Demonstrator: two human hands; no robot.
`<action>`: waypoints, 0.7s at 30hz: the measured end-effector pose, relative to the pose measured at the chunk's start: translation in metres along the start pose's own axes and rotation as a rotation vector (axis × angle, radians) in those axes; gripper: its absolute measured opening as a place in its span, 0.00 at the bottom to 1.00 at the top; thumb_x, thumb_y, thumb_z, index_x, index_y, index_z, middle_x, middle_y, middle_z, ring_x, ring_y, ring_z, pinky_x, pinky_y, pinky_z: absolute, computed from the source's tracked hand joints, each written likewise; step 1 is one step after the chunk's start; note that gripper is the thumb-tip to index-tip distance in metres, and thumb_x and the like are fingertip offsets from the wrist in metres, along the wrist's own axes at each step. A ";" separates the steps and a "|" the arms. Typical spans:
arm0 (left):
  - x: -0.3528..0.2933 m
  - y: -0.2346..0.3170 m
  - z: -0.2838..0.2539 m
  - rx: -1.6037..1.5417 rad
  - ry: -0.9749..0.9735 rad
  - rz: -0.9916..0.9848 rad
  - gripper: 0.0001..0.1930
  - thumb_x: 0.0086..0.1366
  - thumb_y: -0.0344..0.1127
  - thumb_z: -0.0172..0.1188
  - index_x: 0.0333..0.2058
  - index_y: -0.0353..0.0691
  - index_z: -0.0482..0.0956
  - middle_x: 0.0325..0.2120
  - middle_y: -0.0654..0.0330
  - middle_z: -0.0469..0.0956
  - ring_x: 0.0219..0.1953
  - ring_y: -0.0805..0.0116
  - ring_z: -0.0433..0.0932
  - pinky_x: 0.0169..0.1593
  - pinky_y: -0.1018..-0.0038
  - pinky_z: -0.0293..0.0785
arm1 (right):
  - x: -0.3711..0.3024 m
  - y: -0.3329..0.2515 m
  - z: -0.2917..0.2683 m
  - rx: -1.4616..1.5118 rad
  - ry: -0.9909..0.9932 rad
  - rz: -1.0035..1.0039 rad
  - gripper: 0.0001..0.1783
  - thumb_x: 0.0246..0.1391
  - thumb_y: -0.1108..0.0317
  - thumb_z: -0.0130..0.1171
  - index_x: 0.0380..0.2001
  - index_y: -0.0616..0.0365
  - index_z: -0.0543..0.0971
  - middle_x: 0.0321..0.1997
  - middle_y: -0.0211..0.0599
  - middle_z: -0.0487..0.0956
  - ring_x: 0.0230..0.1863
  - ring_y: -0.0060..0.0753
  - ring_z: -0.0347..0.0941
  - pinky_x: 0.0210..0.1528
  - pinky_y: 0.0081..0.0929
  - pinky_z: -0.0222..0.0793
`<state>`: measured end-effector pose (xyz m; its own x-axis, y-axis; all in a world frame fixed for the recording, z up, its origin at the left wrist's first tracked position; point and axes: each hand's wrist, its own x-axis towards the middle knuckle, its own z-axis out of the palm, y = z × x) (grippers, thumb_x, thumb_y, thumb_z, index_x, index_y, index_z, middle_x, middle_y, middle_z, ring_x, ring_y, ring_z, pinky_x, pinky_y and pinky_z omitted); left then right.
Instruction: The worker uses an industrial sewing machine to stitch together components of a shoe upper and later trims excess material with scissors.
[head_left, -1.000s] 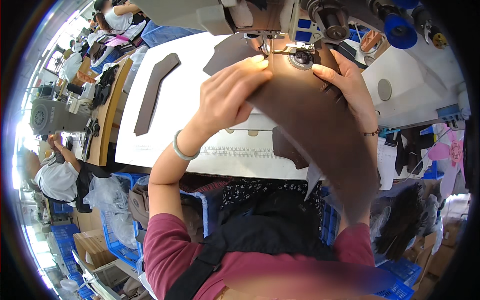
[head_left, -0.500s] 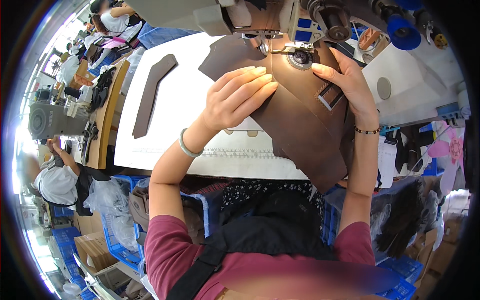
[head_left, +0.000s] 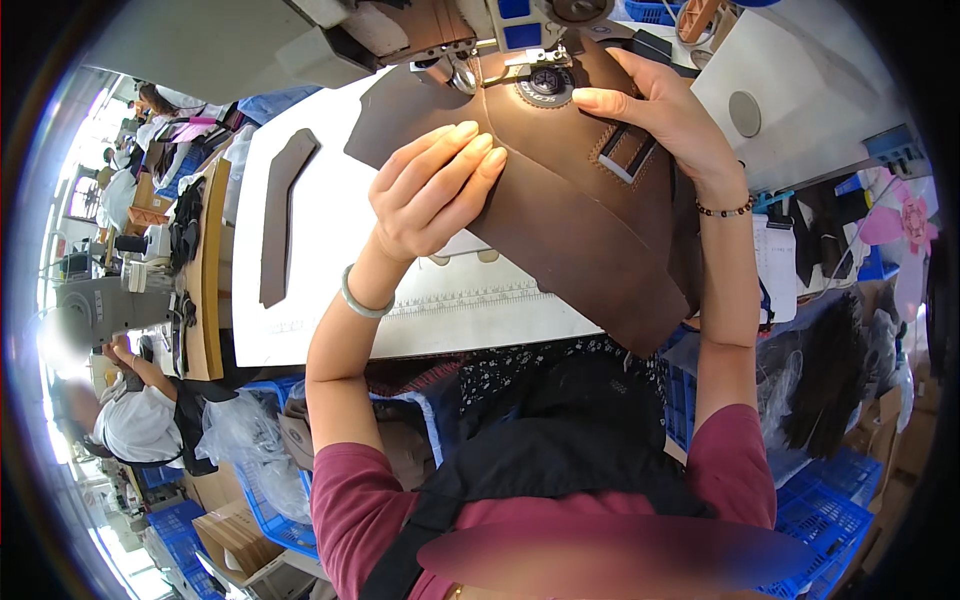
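A large brown leather panel (head_left: 580, 255) lies under the sewing machine head (head_left: 510, 35), with a seam line running down from the needle area. My left hand (head_left: 435, 190) rests at that seam just in front of the presser foot, fingers together and tips on the leather; its thumb is hidden. At the panel's right side, my right hand (head_left: 670, 115) grips it, thumb on top and the other fingers partly behind. Between the hands sit a round dark patch (head_left: 546, 84) with a toothed rim and a stitched rectangular window (head_left: 628, 153) edged in white.
A narrow bent brown strip (head_left: 283, 220) lies on the white table (head_left: 350, 200) at left. A ruler scale (head_left: 460, 295) runs along its front. Blue crates (head_left: 270, 500) stand below. A clipboard (head_left: 775, 265) is at right. Another person (head_left: 145, 425) works at far left.
The whole view has shifted, so machine, leather and hands appear farther left. Both hands keep nearly the same places on the panel; its round patch sits slightly higher relative to the needle.
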<state>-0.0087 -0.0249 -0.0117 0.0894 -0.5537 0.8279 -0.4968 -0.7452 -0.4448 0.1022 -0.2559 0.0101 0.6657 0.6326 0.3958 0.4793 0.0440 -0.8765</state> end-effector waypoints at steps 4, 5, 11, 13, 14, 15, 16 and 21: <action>0.001 0.000 -0.003 -0.005 -0.020 -0.008 0.07 0.48 0.28 0.64 0.30 0.39 0.82 0.32 0.62 0.81 0.38 0.67 0.80 0.43 0.74 0.79 | 0.003 -0.011 -0.001 -0.148 -0.031 0.006 0.20 0.52 0.57 0.64 0.38 0.64 0.77 0.31 0.27 0.77 0.32 0.15 0.71 0.35 0.17 0.68; 0.002 0.000 -0.003 -0.014 -0.024 -0.016 0.07 0.49 0.28 0.63 0.30 0.40 0.82 0.32 0.64 0.81 0.38 0.69 0.80 0.43 0.76 0.78 | 0.001 -0.015 -0.001 -0.141 -0.022 0.038 0.21 0.52 0.57 0.63 0.39 0.65 0.77 0.32 0.28 0.78 0.32 0.15 0.72 0.36 0.17 0.69; 0.007 0.000 -0.011 -0.087 -0.073 -0.047 0.08 0.50 0.28 0.62 0.31 0.36 0.82 0.32 0.59 0.81 0.37 0.63 0.82 0.39 0.74 0.78 | 0.001 -0.026 -0.002 -0.055 -0.028 0.156 0.21 0.53 0.59 0.62 0.43 0.65 0.76 0.36 0.31 0.79 0.35 0.17 0.73 0.38 0.17 0.69; 0.008 0.000 -0.013 -0.097 -0.074 -0.045 0.09 0.50 0.29 0.61 0.32 0.35 0.82 0.32 0.58 0.81 0.37 0.63 0.82 0.39 0.74 0.78 | 0.001 -0.024 0.000 -0.013 -0.014 0.162 0.21 0.52 0.61 0.63 0.43 0.65 0.75 0.37 0.31 0.79 0.37 0.17 0.73 0.39 0.17 0.69; 0.009 -0.001 -0.013 -0.100 -0.070 -0.042 0.09 0.50 0.29 0.61 0.32 0.35 0.82 0.32 0.58 0.81 0.37 0.63 0.82 0.39 0.74 0.78 | 0.000 -0.024 0.001 -0.016 0.012 0.218 0.21 0.52 0.62 0.64 0.44 0.66 0.75 0.38 0.31 0.79 0.38 0.17 0.73 0.40 0.17 0.68; 0.009 0.000 -0.013 -0.081 -0.067 -0.035 0.10 0.49 0.29 0.61 0.32 0.35 0.82 0.32 0.57 0.81 0.36 0.63 0.81 0.39 0.74 0.78 | 0.000 -0.022 0.003 -0.018 0.045 0.202 0.20 0.51 0.63 0.64 0.44 0.65 0.75 0.39 0.31 0.79 0.39 0.16 0.72 0.41 0.16 0.68; 0.009 0.000 -0.011 -0.080 -0.046 -0.027 0.10 0.49 0.29 0.60 0.32 0.35 0.82 0.32 0.57 0.81 0.36 0.63 0.81 0.39 0.74 0.78 | -0.001 -0.021 0.005 0.119 0.055 0.163 0.20 0.51 0.65 0.64 0.45 0.64 0.75 0.39 0.30 0.79 0.39 0.16 0.73 0.41 0.16 0.69; 0.008 0.005 -0.008 -0.071 -0.048 -0.065 0.10 0.49 0.29 0.60 0.32 0.35 0.82 0.32 0.58 0.81 0.36 0.63 0.81 0.39 0.74 0.78 | -0.002 -0.020 0.005 0.180 0.075 0.207 0.20 0.51 0.68 0.64 0.46 0.64 0.75 0.40 0.29 0.79 0.39 0.16 0.74 0.42 0.15 0.70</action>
<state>-0.0172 -0.0298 -0.0044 0.1639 -0.5233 0.8362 -0.5486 -0.7529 -0.3636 0.0885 -0.2540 0.0251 0.7825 0.5839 0.2161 0.2239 0.0601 -0.9728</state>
